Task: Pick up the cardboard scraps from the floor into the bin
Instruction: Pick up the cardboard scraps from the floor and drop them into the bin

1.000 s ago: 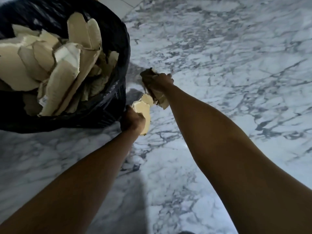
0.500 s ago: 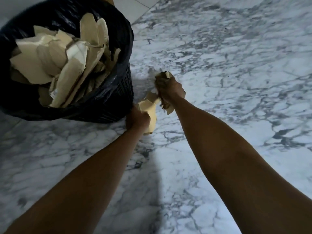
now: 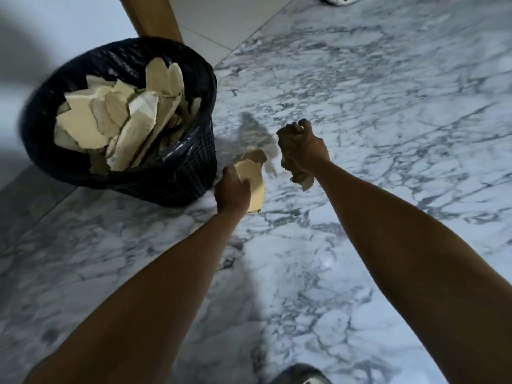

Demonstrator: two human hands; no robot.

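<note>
Beside the bin, left hand (image 3: 232, 191) grips a pale flat cardboard scrap (image 3: 252, 180); right hand (image 3: 302, 151) clenched round crumpled brown scraps (image 3: 301, 178), both above the floor. Black-lined mesh bin (image 3: 177, 173) heaped with torn tan cardboard pieces (image 3: 122, 126), some standing past the rim. White grey-veined marble floor (image 3: 388, 106); wooden post (image 3: 155, 18) behind the bin.

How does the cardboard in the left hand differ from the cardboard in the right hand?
The left-hand cardboard is a mostly flat, pale piece with a torn top edge; the right-hand cardboard looks crumpled and darker. The flat piece stands beside the left hand, largely in view, while the crumpled one pokes out above and below the right hand. Both are gripped, beside the bin, not in it.
</note>
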